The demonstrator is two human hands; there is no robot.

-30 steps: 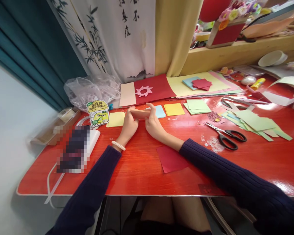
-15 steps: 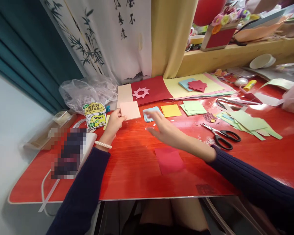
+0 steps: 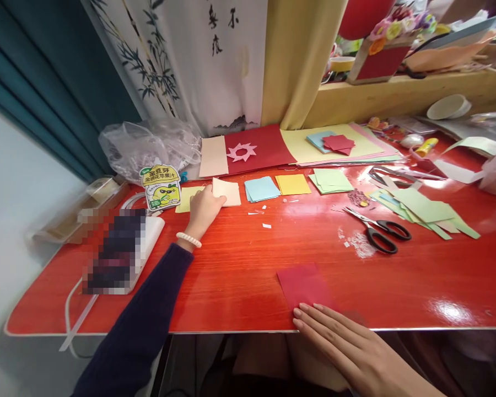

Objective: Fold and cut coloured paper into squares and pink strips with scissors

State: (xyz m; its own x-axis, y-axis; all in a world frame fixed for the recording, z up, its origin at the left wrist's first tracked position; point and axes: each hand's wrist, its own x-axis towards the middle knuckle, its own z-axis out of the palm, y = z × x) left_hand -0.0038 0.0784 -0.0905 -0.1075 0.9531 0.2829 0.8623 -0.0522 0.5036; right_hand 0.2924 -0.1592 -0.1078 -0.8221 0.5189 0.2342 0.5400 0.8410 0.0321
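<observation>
My left hand (image 3: 203,210) reaches to the far left of the red table (image 3: 240,264) and rests on a stack of pale pink paper squares (image 3: 228,192), its fingers curled over the stack's near edge. A yellow square (image 3: 185,197) lies just left of that hand. My right hand (image 3: 347,344) lies flat with fingers stretched out at the table's near edge, its fingertips on the bottom edge of a dark red paper square (image 3: 303,284).
Light blue (image 3: 261,188), yellow (image 3: 292,184) and green (image 3: 331,180) paper stacks lie in a row. Black-handled scissors (image 3: 378,230) lie to the right among green offcuts (image 3: 427,212). Large coloured sheets (image 3: 301,146) sit at the back, a plastic bag (image 3: 143,146) at the left.
Both hands held the pink stack together; the left hand has since set it down on the table, and the right hand drew back to the near edge onto the red square.
</observation>
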